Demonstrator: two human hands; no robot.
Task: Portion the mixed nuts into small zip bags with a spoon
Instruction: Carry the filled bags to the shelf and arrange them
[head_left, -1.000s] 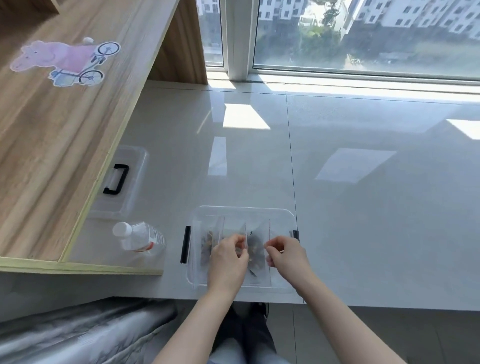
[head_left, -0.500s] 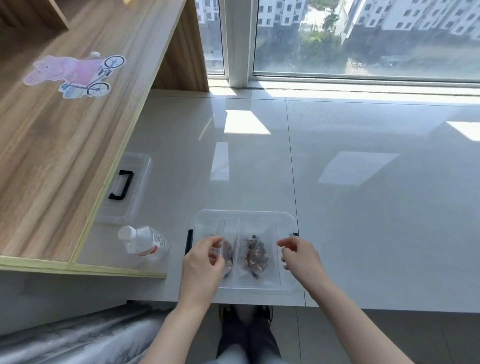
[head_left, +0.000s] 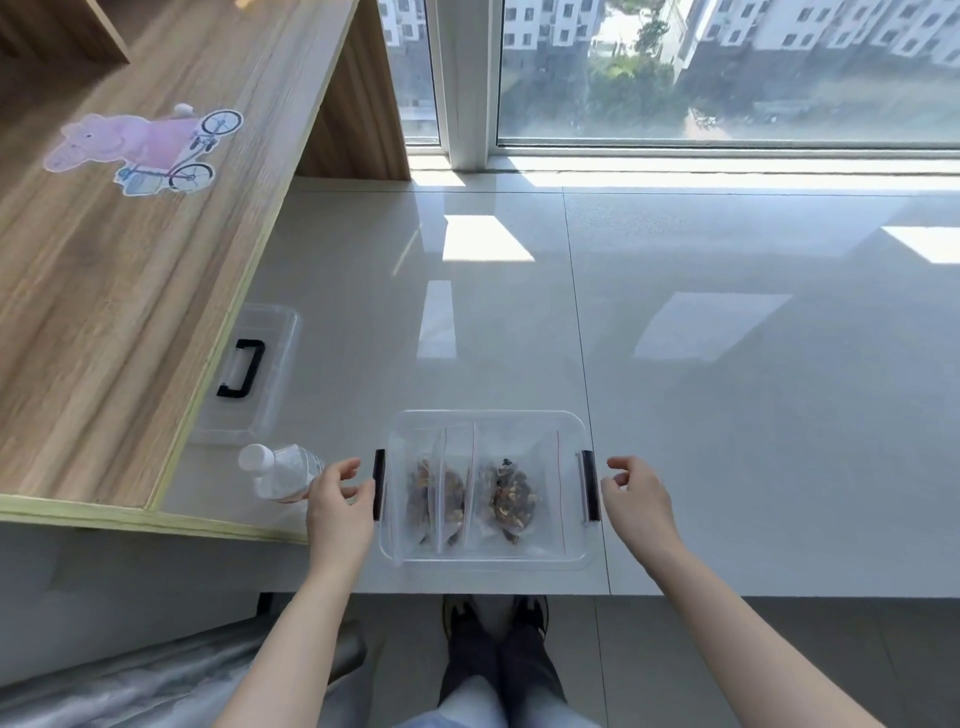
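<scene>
Your left hand (head_left: 337, 506) and right hand (head_left: 640, 501) have left the filled zip bags (head_left: 501, 496), which lie in the near clear bin (head_left: 488, 418); both hands hover empty, fingers loosely curled, beside its handles: portioning looks finished.

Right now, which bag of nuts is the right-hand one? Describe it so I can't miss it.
Find the clear plastic bin with black handles, between the two hands. Nut bags lie flat inside; the right-hand bag sits alone, nearest the right hand, while the left-hand bags overlap.

I see two clear zip bags (head_left: 470, 499) of mixed nuts (head_left: 506, 496) lying flat, side by side, in a clear box (head_left: 488, 558) at six o'clock.
</scene>
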